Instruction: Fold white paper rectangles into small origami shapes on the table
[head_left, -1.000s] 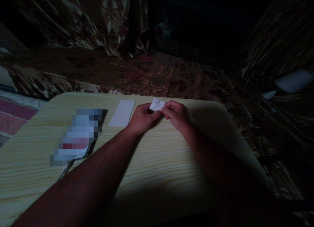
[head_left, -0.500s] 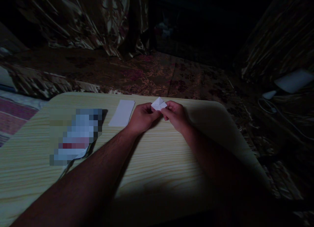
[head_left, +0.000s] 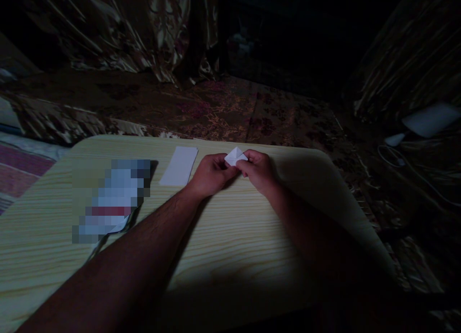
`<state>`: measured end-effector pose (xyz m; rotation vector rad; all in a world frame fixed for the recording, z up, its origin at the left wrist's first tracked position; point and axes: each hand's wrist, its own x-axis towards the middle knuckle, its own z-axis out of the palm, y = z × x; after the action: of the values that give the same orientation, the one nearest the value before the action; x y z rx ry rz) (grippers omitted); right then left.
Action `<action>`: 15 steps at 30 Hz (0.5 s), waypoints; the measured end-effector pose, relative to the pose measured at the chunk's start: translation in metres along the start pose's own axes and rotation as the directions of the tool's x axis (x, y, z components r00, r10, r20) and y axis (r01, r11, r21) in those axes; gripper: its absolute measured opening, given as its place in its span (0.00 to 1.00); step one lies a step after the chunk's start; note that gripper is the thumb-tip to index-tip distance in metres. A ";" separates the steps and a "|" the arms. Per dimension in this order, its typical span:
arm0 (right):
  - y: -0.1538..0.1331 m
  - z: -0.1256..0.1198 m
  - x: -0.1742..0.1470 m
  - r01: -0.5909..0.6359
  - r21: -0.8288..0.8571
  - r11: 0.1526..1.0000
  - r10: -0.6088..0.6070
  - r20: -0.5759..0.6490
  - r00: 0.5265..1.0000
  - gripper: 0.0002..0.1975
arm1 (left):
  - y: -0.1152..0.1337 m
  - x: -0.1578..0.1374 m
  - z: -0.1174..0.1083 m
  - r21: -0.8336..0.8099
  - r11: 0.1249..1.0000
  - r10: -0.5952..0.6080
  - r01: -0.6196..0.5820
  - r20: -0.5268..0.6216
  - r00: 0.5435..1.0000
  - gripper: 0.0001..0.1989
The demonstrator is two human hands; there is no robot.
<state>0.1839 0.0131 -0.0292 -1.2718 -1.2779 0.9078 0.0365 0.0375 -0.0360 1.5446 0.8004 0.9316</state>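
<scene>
A small piece of folded white paper (head_left: 235, 155) with a pointed top and visible creases is held between my two hands, over the far part of the table. My left hand (head_left: 212, 173) pinches its left and lower side, thumb in front. From the right, my right hand (head_left: 258, 167) grips it with thumb and fingers closed on the edge. The tips of both thumbs come close together at its lower edge. Fingers behind the paper are hidden.
A stack of white paper (head_left: 179, 166) lies left of my left hand on the pale wood-grain table (head_left: 230, 246). Further left is a pixelated, lit object (head_left: 115, 193) with a cable. Behind the table stands a patterned, cloth-covered surface (head_left: 201, 104); a white cable (head_left: 425, 172) is at right.
The folded paper has shifted slightly right and down, tilting a little, and its top point looks lower. Both hands still hold it; the left fingers have moved slightly.
</scene>
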 end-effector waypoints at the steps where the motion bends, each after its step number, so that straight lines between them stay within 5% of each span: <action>1: 0.000 0.000 0.000 0.011 -0.007 1.000 -0.011 0.003 1.000 0.05 | 0.000 0.000 0.000 0.004 1.000 0.002 -0.002 0.000 1.000 0.08; 15: 0.001 0.001 0.001 0.012 0.015 1.000 -0.012 0.012 1.000 0.04 | 0.000 0.000 0.001 -0.002 1.000 0.010 -0.010 -0.022 1.000 0.08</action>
<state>0.1835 0.0146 -0.0306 -1.2481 -1.2848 0.9160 0.0373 0.0373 -0.0363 1.5404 0.8079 0.9578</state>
